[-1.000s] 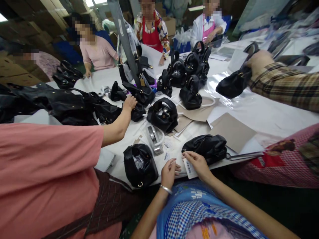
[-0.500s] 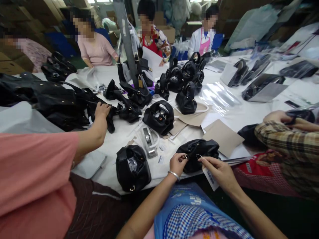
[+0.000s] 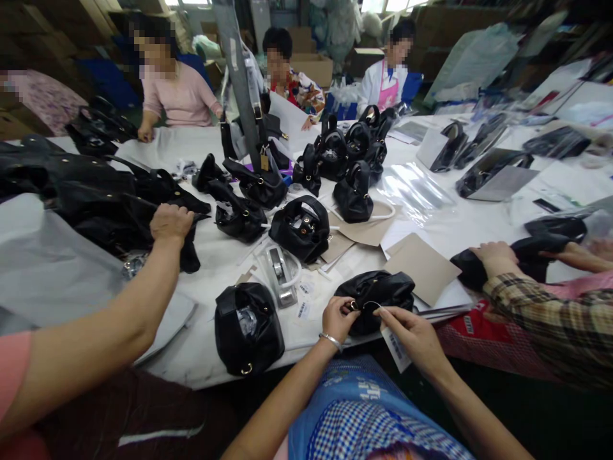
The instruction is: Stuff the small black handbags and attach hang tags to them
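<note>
A black handbag (image 3: 383,287) lies at the table edge in front of me. My left hand (image 3: 339,318) pinches a small gold ring (image 3: 353,305) on the bag's near side. Close by on the right, my right hand (image 3: 412,333) holds a thin looped string (image 3: 370,303) between thumb and fingertips. The string's curved end lies beside the ring; whether it passes through I cannot tell. A white barcode tag (image 3: 396,351) hangs below my right fingers. Another black handbag (image 3: 249,329) stands upright to the left of my left hand.
A clear tape dispenser (image 3: 282,275), barcode labels (image 3: 302,310) and brown card sheets (image 3: 424,268) lie on the white table (image 3: 201,345). Several black bags stand farther back. A co-worker's arm (image 3: 129,319) reaches in from the left; a plaid sleeve (image 3: 531,300) is at the right.
The string in my right hand has moved closer to the ring, and more of its loop shows. The left co-worker's hand has drawn back leftward over the black bags. My view has shifted slightly.
</note>
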`<control>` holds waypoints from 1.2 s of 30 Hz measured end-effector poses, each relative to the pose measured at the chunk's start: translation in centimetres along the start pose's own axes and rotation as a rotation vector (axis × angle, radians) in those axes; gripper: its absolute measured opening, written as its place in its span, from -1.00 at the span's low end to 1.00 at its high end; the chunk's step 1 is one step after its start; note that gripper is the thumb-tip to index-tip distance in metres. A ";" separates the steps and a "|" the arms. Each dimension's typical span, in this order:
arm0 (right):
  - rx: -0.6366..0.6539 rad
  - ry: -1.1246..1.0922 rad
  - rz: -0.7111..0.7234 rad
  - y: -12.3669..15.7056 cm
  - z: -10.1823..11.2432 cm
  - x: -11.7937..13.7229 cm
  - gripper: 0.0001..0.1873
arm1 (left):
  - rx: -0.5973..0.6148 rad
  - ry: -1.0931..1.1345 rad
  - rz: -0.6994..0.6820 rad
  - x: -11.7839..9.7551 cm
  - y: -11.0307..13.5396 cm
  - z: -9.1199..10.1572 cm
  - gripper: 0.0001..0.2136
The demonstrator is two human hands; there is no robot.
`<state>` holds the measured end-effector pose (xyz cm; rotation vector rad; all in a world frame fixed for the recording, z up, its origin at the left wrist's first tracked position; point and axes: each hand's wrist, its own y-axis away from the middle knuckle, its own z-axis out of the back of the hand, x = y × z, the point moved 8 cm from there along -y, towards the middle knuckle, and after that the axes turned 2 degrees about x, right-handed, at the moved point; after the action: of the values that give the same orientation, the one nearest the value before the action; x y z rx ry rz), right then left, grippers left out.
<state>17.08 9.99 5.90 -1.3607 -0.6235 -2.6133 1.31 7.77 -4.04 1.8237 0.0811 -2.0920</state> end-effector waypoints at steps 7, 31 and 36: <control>-0.004 -0.008 0.003 -0.3 -0.1 0.5 -0.55 | -0.005 0.009 0.004 0.2 -0.1 -0.2 -0.75; 0.035 -0.173 -0.045 -0.5 -1.3 -0.6 -0.54 | -0.013 0.001 -0.048 0.3 -0.1 -0.3 -0.78; 0.036 -0.163 -0.030 -0.8 -1.3 -0.1 -0.56 | -0.012 0.004 -0.043 0.5 -0.2 -0.4 -0.79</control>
<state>15.91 10.19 4.92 -1.5766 -0.7137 -2.5180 1.62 7.92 -4.61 1.8350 0.1341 -2.1124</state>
